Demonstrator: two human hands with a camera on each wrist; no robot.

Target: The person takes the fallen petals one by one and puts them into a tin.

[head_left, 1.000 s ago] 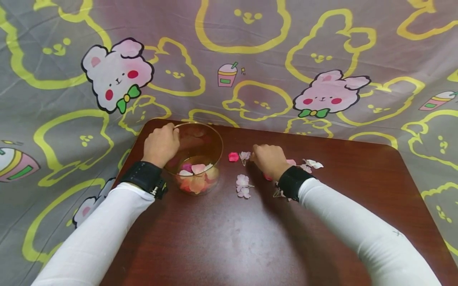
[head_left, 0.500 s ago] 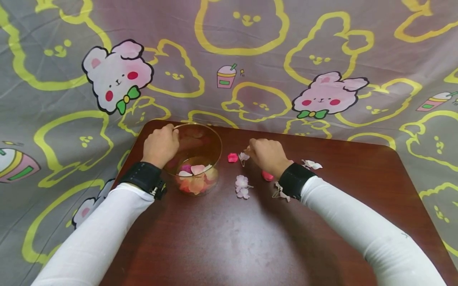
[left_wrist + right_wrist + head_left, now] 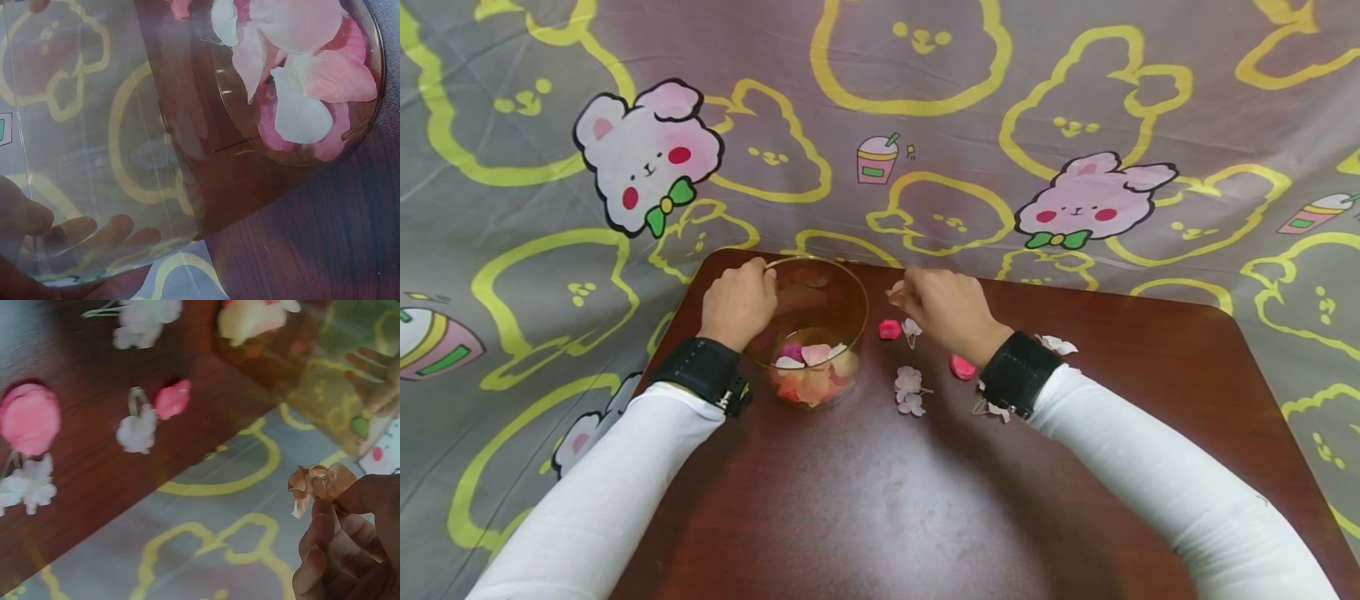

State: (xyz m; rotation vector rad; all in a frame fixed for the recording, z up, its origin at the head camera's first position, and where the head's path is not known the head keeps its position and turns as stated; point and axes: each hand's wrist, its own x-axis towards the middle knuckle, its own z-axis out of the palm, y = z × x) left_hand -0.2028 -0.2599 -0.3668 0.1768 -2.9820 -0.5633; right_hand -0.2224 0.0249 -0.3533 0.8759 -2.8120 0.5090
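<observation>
bowl: clear glass, glossy
table: dark wood look, smooth, sheen
backdrop: printed cloth, matt
petals: thin fabric, matt

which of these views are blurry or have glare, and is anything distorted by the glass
Head view: sharp, with a soft pale sheen on the table near the camera. Left wrist view: the glass bowl fills the frame, and the left hand shows through it hazy and warped. Right wrist view: soft throughout; the table's petals blur, and the small flower the right hand pinches is clearer.
</observation>
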